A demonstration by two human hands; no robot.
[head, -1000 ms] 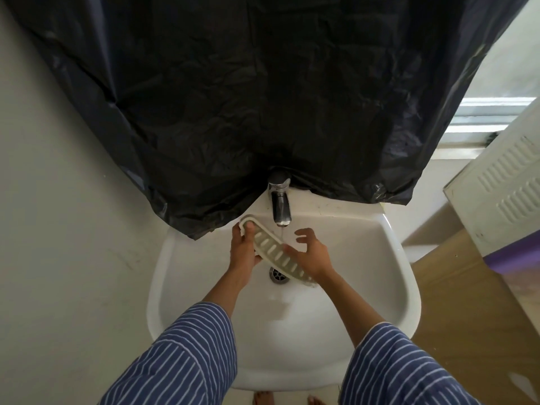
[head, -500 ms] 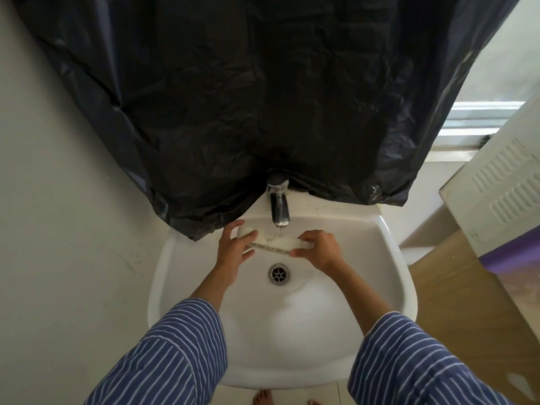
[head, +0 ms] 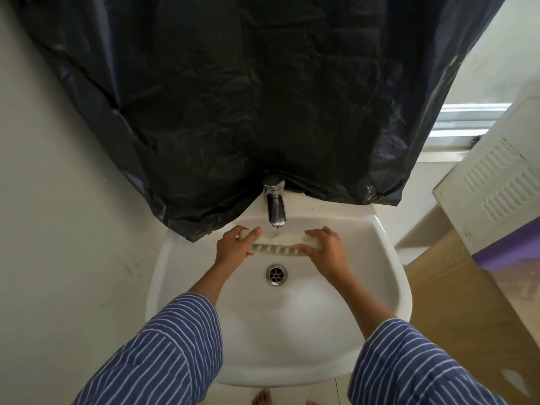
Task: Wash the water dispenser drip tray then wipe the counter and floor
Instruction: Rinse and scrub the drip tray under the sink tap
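The white slotted drip tray (head: 276,244) is held level across the basin of the white sink (head: 391,290), right under the chrome tap (head: 274,201). A thin stream of water falls from the tap onto the tray's middle. My left hand (head: 233,247) grips the tray's left end, fingers curled over its top. My right hand (head: 324,248) grips its right end the same way. The drain (head: 276,274) lies below the tray.
A black plastic sheet (head: 248,97) hangs on the wall above the tap. A wooden counter (head: 455,302) and a white vented appliance (head: 496,182) stand at the right. A plain wall closes the left side. Bare toes (head: 263,397) show on the floor below.
The tray has turned from a slant to level under the tap, and the slotted face now shows toward me. Both hands have spread out to its ends.
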